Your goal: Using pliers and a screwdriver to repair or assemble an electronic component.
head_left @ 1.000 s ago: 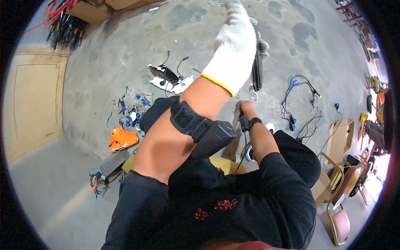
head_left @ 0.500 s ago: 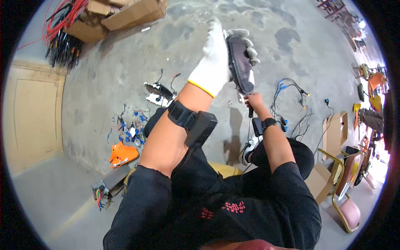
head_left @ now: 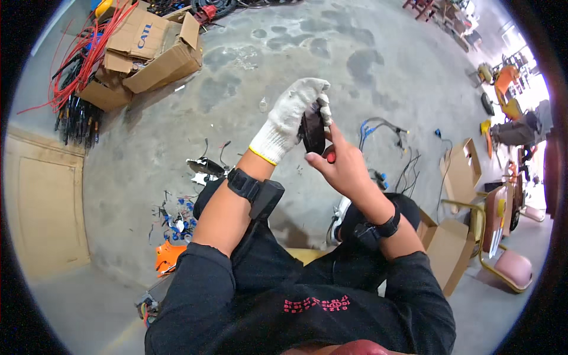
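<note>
My left hand [head_left: 289,115], in a white knit glove with a yellow cuff edge, wraps round a dark, elongated oval part [head_left: 312,133] and holds it above the floor. My bare right hand [head_left: 348,167] is beside the lower end of that part, forefinger raised along its right side and thumb near its bottom tip. Between the thumb and fingers shows a small, red, rounded end of a thing [head_left: 331,158]; the palm hides the rest of it. Both wrists wear black straps with boxy devices.
Small blue and white connectors [head_left: 177,222] and an orange plastic piece [head_left: 168,258] lie left of my legs. Cables [head_left: 381,127] are on the floor to the right. Cardboard boxes [head_left: 168,62] stand back left, an open carton [head_left: 447,245] and a chair [head_left: 512,269] at right.
Both hands have come down and nearer with the dark part, which has turned and now shows a narrower side. My right hand has turned; the black-handled tool beneath it is out of sight.
</note>
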A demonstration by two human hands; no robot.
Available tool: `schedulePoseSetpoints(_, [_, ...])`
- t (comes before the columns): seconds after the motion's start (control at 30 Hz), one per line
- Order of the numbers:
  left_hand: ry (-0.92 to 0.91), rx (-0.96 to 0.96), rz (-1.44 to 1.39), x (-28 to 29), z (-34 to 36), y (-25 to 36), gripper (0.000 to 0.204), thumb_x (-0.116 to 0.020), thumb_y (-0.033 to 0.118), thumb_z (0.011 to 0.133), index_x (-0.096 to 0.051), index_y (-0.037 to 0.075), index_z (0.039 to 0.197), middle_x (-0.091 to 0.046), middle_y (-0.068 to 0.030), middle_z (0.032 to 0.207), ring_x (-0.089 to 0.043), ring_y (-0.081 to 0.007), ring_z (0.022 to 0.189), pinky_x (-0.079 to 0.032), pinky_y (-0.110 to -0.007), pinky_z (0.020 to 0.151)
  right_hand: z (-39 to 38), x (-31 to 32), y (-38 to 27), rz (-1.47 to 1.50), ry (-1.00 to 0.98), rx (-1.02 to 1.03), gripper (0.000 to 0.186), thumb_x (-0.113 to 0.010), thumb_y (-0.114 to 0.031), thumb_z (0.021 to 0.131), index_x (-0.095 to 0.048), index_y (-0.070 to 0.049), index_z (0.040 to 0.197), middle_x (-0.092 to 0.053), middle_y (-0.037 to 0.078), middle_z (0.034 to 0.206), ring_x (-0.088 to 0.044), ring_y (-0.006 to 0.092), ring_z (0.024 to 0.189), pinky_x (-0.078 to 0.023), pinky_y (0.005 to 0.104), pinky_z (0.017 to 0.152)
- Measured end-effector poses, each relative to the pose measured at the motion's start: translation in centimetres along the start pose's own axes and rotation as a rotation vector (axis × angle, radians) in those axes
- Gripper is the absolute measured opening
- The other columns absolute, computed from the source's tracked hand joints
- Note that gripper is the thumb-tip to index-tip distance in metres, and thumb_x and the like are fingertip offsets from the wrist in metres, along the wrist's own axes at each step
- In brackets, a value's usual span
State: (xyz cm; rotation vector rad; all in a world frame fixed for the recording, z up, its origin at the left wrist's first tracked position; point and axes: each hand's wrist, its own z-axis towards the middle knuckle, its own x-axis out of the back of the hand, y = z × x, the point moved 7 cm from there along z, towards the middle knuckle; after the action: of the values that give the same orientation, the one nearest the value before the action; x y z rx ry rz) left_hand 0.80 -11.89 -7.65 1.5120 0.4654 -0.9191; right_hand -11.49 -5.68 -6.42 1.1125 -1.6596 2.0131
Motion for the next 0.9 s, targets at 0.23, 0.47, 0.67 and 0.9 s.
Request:
schedulePoseSetpoints(0.23, [0.157, -0.028, 0.231, 0.6, -0.5, -2.3, 0.032, -0.053, 0.028, 0.1, -0.06, 0.002, 0.118, -0.067, -0.0094, 0.1, -0.065, -0.0209, 0.09, -0.054, -0.038, 0.085, 0.1, -0.3, 1.4, -0.115, -0.057, -0.053, 0.065, -0.07, -0.045, 0.081, -0.051, 0.003, 0.121, -0.064, 0.022, 0.076, -0.065, 0.0403, 0.072, -0.052, 0.0456, 0.064])
schedulePoseSetpoints(0.47, [0.158, 0.115, 0.217, 0.1, -0.4, -3.1, 0.041, -0.052, 0.035, 0.099, -0.058, 0.002, 0.122, -0.065, -0.012, 0.109, -0.064, -0.0247, 0.097, -0.054, -0.039, 0.089, -0.2, 0.0, 2.8, -0.015, -0.091, -0.056, 0.044, -0.071, -0.037, 0.078, -0.058, 0.003, 0.092, -0.063, 0.02, 0.067, -0.063, 0.0388, 0.063, -0.052, 0.044, 0.062])
schedulePoseSetpoints(0.67, [0.033, 0.202, 0.051, 0.3, 0.3, -2.4, 0.06, -0.046, 0.053, 0.097, -0.056, 0.001, 0.125, -0.064, -0.0154, 0.114, -0.064, -0.0303, 0.103, -0.054, -0.045, 0.091, 0.3, -0.1, 4.8, 0.312, -0.137, -0.1, 0.048, -0.072, -0.035, 0.078, -0.064, 0.004, 0.104, -0.063, 0.013, 0.066, -0.06, 0.0217, 0.059, -0.05, 0.0343, 0.059])
schedulePoseSetpoints(0.9, [0.117, 0.108, -0.262, 0.9, 0.8, -0.2, 0.068, -0.041, 0.059, 0.096, -0.057, -0.001, 0.122, -0.065, -0.0198, 0.112, -0.064, -0.0373, 0.104, -0.054, -0.052, 0.091, 1.0, 1.8, 5.8, 0.826, -0.12, -0.172, 0.044, -0.067, -0.024, 0.089, -0.055, 0.003, 0.122, -0.07, 0.008, 0.1, -0.059, 0.0079, 0.062, -0.045, 0.0213, 0.05])
